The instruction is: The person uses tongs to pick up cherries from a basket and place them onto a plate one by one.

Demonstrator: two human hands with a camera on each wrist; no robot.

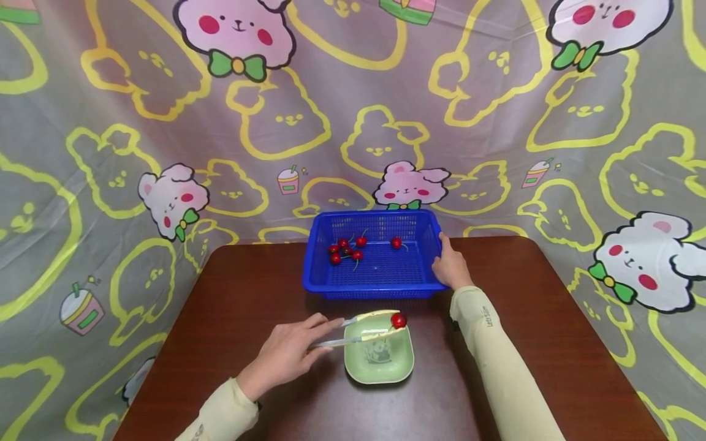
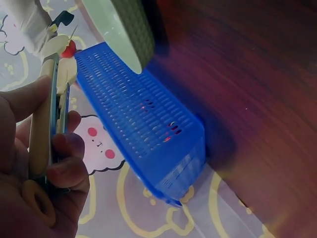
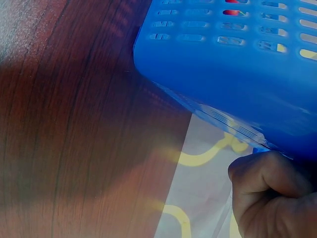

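My left hand (image 1: pixel 287 349) grips a pair of tongs (image 1: pixel 336 343) with pale yellow tips. Between those tips a red cherry (image 1: pixel 398 320) is held over the upper right part of a light green square bowl (image 1: pixel 380 369). In the left wrist view the cherry (image 2: pixel 69 49) shows its stem standing up from the tongs' tips. Behind the bowl stands a blue plastic basket (image 1: pixel 380 288), with several cherries (image 1: pixel 357 255) clustered at its left and a lone cherry (image 1: pixel 396 243) to the right. My right hand (image 1: pixel 453 264) holds the basket's right rim, thumb and fingers curled on it.
Both basket and bowl stand on a dark brown wooden table (image 1: pixel 248 288), the bowl nearer to me. A grey curtain (image 1: pixel 331 92) with cartoon prints hangs close behind the table and along its sides.
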